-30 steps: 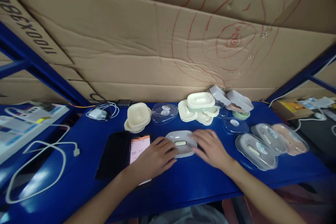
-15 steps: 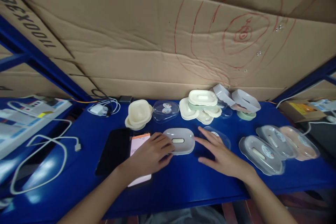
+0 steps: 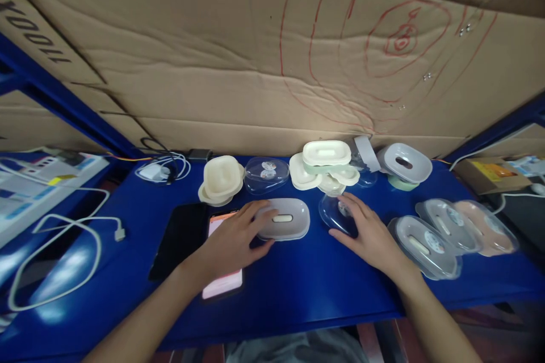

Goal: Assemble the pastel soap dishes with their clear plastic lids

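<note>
A grey oval soap dish (image 3: 298, 221) with a white bar in its centre slot lies on the blue table in front of me. My left hand (image 3: 240, 238) is at its left end, fingers stretched over the rim and the thumb apart near the front edge. To the right, my right hand (image 3: 366, 232) grips a clear plastic lid (image 3: 330, 212) with a round sticker, thumb at the front and fingers over the far side. Part of that lid is hidden by the hand.
Cream dishes (image 3: 221, 176) and another clear lid (image 3: 266, 174) lie behind, beside stacked cream parts (image 3: 327, 153). Grey shells (image 3: 406, 164) stand back right. Lidded dishes (image 3: 426, 247) lie at right. A lit phone (image 3: 223, 286), a dark tablet (image 3: 179, 238) and a white cable (image 3: 100, 238) are left.
My right hand has closed on the clear lid and shifted it left. My left hand has loosened and drawn slightly left on the soap dish. A grey shell at the back right sits differently.
</note>
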The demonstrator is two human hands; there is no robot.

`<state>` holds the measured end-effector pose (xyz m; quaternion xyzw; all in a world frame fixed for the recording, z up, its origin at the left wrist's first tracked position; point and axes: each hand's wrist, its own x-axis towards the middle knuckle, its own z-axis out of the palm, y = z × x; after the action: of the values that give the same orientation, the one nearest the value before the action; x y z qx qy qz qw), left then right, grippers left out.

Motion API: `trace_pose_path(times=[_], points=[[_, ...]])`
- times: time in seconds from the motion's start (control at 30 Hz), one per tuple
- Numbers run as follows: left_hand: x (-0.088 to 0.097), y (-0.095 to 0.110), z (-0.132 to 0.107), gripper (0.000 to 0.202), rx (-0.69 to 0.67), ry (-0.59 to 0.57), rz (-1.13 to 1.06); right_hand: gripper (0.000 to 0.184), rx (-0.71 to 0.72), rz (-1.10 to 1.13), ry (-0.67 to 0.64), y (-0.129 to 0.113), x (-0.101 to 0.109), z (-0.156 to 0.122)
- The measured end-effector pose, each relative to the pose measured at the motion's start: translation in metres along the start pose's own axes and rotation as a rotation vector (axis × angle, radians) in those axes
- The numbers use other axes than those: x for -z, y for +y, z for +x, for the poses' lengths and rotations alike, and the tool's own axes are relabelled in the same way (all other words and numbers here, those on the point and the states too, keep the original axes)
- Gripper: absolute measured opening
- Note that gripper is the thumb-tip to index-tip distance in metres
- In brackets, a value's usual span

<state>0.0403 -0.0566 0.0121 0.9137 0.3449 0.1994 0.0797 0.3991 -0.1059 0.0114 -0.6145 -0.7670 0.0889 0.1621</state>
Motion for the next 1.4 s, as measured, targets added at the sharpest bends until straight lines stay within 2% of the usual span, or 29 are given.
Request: trace_pose_path(times=[0.1, 0.23, 0.33, 0.43, 0.6, 0.73, 0.83, 1.07, 1.17, 1.23, 1.4], points=[[-0.008, 0.003, -0.002, 0.061, -0.028, 0.009, -0.040, 0.074, 0.157, 0.076, 0.046, -0.016, -0.003, 0.000], [-0.017, 0.013, -0.004, 0.067, -0.132, 0.032, -0.082, 0.068, 0.378, 0.142, 0.077, -0.030, -0.015, -0.001], [-0.018, 0.018, -0.004, 0.064, -0.206, 0.057, -0.085, 0.064, 0.456, 0.175, 0.077, -0.037, -0.024, 0.001], [-0.015, 0.019, -0.003, 0.056, -0.236, 0.086, -0.083, 0.067, 0.495, 0.184, 0.058, -0.043, -0.028, 0.004], [-0.011, 0.014, -0.002, 0.057, -0.250, 0.083, -0.064, 0.068, 0.538, 0.053, -0.086, -0.048, -0.025, 0.007], [-0.010, 0.013, -0.002, 0.051, -0.254, 0.035, -0.062, 0.050, 0.610, 0.066, -0.017, -0.044, -0.028, 0.004], [-0.010, 0.012, -0.002, 0.047, -0.241, 0.029, -0.085, 0.044, 0.647, 0.069, 0.031, -0.043, -0.032, 0.004], [-0.013, 0.010, -0.004, 0.043, -0.229, 0.035, -0.091, 0.061, 0.666, 0.001, -0.007, -0.044, -0.031, 0.002], [-0.011, 0.012, -0.003, 0.040, -0.246, 0.045, -0.085, 0.061, 0.671, -0.043, 0.036, -0.043, -0.032, -0.001], [-0.009, 0.014, -0.002, 0.039, -0.255, 0.048, -0.088, 0.061, 0.661, -0.060, 0.059, -0.042, -0.034, -0.003], [-0.008, 0.015, -0.001, 0.042, -0.229, 0.043, -0.119, 0.067, 0.596, 0.000, 0.013, -0.041, -0.038, -0.002]])
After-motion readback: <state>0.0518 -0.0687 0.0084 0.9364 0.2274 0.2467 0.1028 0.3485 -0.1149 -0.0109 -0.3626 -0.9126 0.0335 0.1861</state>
